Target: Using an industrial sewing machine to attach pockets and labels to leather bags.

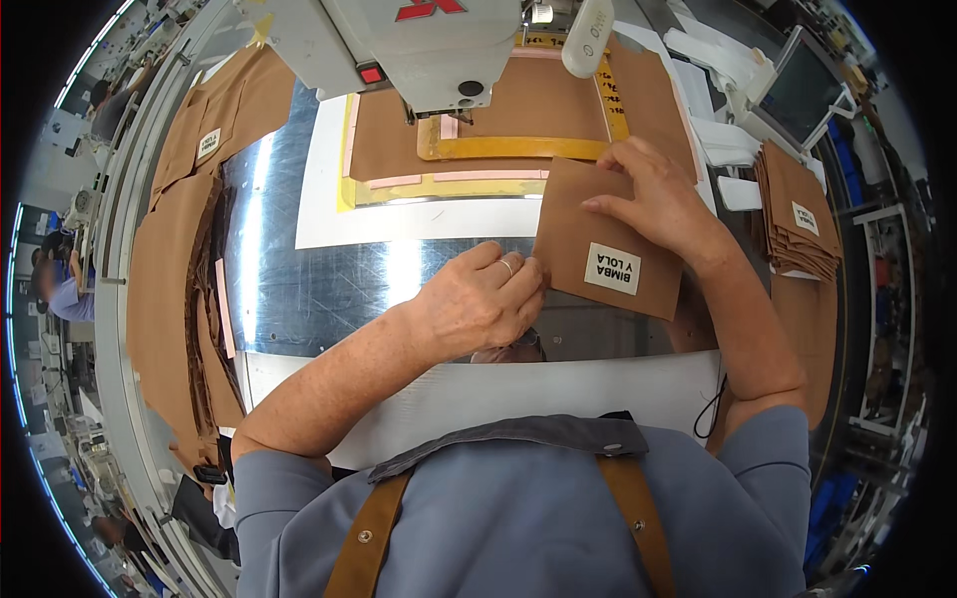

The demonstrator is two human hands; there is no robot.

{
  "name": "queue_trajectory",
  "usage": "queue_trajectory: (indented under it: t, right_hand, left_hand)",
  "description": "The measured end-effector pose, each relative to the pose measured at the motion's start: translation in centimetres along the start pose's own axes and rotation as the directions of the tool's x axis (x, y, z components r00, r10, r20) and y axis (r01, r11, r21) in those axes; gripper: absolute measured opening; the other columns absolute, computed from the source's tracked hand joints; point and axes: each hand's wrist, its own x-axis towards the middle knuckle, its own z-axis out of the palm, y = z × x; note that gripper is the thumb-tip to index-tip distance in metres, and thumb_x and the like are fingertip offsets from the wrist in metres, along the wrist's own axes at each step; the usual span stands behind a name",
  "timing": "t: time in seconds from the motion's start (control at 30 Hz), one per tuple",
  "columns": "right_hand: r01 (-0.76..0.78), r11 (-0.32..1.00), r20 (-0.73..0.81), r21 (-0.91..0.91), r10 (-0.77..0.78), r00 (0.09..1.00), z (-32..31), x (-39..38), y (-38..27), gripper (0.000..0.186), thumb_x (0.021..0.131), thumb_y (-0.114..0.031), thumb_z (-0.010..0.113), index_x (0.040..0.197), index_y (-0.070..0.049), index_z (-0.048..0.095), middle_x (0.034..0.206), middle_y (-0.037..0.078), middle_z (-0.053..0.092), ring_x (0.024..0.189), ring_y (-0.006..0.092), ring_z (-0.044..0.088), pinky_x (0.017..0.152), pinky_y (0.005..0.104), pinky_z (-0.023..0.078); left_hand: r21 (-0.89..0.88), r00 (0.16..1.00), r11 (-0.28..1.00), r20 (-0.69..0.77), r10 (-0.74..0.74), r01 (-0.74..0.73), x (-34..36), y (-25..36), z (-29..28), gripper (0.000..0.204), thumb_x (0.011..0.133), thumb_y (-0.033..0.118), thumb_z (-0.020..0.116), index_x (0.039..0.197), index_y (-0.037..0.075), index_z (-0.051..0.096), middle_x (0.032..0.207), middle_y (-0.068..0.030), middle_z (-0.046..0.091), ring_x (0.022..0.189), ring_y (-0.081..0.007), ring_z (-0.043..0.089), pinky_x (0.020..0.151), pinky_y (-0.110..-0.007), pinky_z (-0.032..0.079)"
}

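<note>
A flat brown fabric piece [610, 234] with a cream printed label [612, 269] lies slantwise over the front right of the sewing bed. My left hand [488, 299] pinches its left edge, with the fingers curled and a ring on one of them. On the upper right part of the same piece is my right hand [658, 194]; its thumb lies across the face and its fingers bend at the top edge. Behind the piece, a yellow clamp frame [498, 149] rests on a larger brown fabric panel [384, 140] beneath the sewing machine head [429, 50].
Brown fabric pieces hang in a stack at the left [164, 289], and another labelled stack [797, 214] sits at the right. A shiny metal plate [289, 259] covers the bed's left front. A screen [797, 85] stands at the far right. Other people work in the distance at the left.
</note>
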Motion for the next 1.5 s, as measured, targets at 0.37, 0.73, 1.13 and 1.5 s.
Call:
queue_trajectory:
  t: [0.37, 0.73, 1.13, 1.5]
  right_hand:
    - [-0.048, 0.925, 0.019, 0.378, 0.045, 0.999, -1.2, 4.5, 0.7, 0.023, 0.098, -0.025, 0.068, 0.1, -0.003, 0.072, 0.085, 0.006, 0.072, 0.082, 0.0141, 0.066, 0.077, 0.0316, 0.052]
    - [0.111, 0.942, -0.141, 0.316, -0.069, 0.988, 3.1, 18.4, 6.4, 0.021, 0.091, -0.019, 0.078, 0.104, -0.002, 0.073, 0.097, 0.01, 0.075, 0.087, 0.0177, 0.069, 0.08, 0.0346, 0.057]
    - [0.155, 0.84, -0.077, 0.519, -0.134, 0.988, 10.1, 25.0, 9.6, 0.02, 0.095, -0.022, 0.074, 0.098, -0.002, 0.072, 0.097, 0.006, 0.073, 0.089, 0.0148, 0.067, 0.079, 0.0296, 0.056]
    - [-0.084, 0.996, -0.057, -0.031, 0.082, 0.995, 5.8, 22.3, 3.7, 0.05, 0.093, -0.05, 0.062, 0.129, -0.016, 0.07, 0.131, 0.013, 0.07, 0.121, 0.0292, 0.066, 0.101, 0.0443, 0.053]
  left_hand:
    - [0.063, 0.983, 0.998, -0.183, -0.01, 0.022, 0.9, -1.8, 0.2, 0.014, 0.076, 0.009, 0.07, 0.089, 0.003, 0.072, 0.089, -0.006, 0.066, 0.082, -0.0163, 0.066, 0.07, -0.029, 0.049]
    - [0.281, 0.968, 0.927, -0.034, -0.249, 0.249, 0.6, -9.8, 1.5, 0.037, 0.082, 0.01, 0.063, 0.118, 0.006, 0.07, 0.082, -0.001, 0.066, 0.066, -0.0182, 0.064, 0.064, -0.035, 0.051]
    - [0.134, 0.89, 0.88, -0.065, -0.451, 0.456, 0.4, -11.0, 3.2, 0.015, 0.093, 0.016, 0.071, 0.105, 0.009, 0.075, 0.077, -0.007, 0.07, 0.067, -0.0248, 0.069, 0.062, -0.036, 0.054]
    - [0.042, 0.798, 0.797, -0.022, -0.602, 0.603, 1.4, -10.2, 2.2, 0.016, 0.091, 0.022, 0.077, 0.105, 0.015, 0.082, 0.069, -0.0063, 0.07, 0.059, -0.0219, 0.065, 0.059, -0.034, 0.049]
